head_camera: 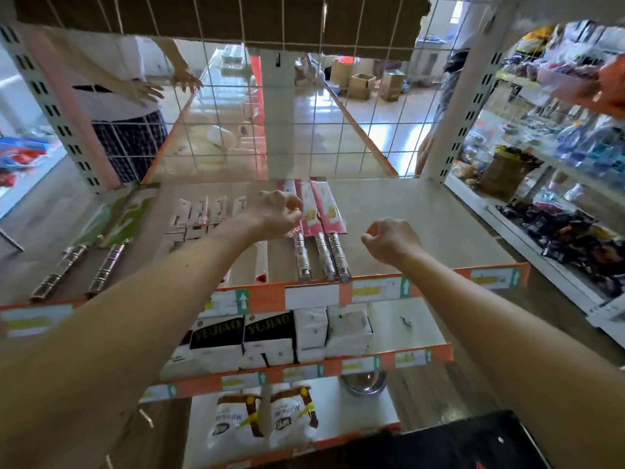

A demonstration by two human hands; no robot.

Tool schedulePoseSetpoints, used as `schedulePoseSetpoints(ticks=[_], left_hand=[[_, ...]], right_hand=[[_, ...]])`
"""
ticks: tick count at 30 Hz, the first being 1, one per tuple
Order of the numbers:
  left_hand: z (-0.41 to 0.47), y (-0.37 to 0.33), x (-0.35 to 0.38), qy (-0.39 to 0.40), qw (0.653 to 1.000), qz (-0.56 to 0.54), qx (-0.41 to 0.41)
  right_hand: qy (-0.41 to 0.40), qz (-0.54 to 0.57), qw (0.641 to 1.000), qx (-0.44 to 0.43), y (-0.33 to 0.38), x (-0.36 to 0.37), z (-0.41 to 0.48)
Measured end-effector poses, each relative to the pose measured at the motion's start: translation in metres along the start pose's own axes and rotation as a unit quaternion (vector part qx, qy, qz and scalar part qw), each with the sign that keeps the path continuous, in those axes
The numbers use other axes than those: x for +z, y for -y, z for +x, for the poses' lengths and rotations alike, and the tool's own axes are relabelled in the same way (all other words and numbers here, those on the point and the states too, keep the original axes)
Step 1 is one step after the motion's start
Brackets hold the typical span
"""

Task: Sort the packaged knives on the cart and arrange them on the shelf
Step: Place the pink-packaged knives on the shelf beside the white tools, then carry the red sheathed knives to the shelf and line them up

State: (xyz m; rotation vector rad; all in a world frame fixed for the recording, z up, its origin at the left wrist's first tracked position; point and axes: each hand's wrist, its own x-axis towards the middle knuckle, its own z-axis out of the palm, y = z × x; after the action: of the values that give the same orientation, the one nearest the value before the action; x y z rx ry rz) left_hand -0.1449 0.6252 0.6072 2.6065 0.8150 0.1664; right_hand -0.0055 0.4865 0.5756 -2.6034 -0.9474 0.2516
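On the shelf [422, 225], the leftmost pink-packed knife [302, 258] is pinched by the left hand [274, 214]; nothing is held in the curled right hand [392, 242].

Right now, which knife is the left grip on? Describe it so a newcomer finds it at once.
Start at the top shelf with the orange front strip. Near its middle lie three red-packaged knives side by side, steel handles toward the camera. It is the leftmost knife of the three, the only one the left grip pinches.
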Motion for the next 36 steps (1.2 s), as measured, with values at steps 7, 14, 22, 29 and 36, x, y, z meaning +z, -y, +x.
schedulePoseSetpoints(ticks=[7, 14, 22, 29, 36], left_hand=[[-0.005, -0.006, 0.015, 0.031, 0.999, 0.008, -0.009], [-0.016, -0.034, 0.017, 0.033, 0.999, 0.021, -0.026], [-0.050, -0.102, 0.050, 0.018, 0.996, 0.038, -0.082], [-0.100, -0.173, 0.118, 0.010, 0.993, -0.008, -0.117], [-0.142, -0.246, 0.184, 0.083, 0.989, 0.023, -0.120]], right_hand=[[0.008, -0.010, 1.000, 0.002, -0.012, 0.004, -0.016], [0.037, -0.029, 0.999, 0.003, -0.030, -0.015, -0.028], [0.053, -0.054, 0.996, -0.046, -0.103, -0.042, -0.062], [0.073, -0.060, 0.990, -0.103, -0.190, -0.057, -0.109], [0.131, -0.049, 0.988, -0.066, -0.277, -0.060, -0.156]])
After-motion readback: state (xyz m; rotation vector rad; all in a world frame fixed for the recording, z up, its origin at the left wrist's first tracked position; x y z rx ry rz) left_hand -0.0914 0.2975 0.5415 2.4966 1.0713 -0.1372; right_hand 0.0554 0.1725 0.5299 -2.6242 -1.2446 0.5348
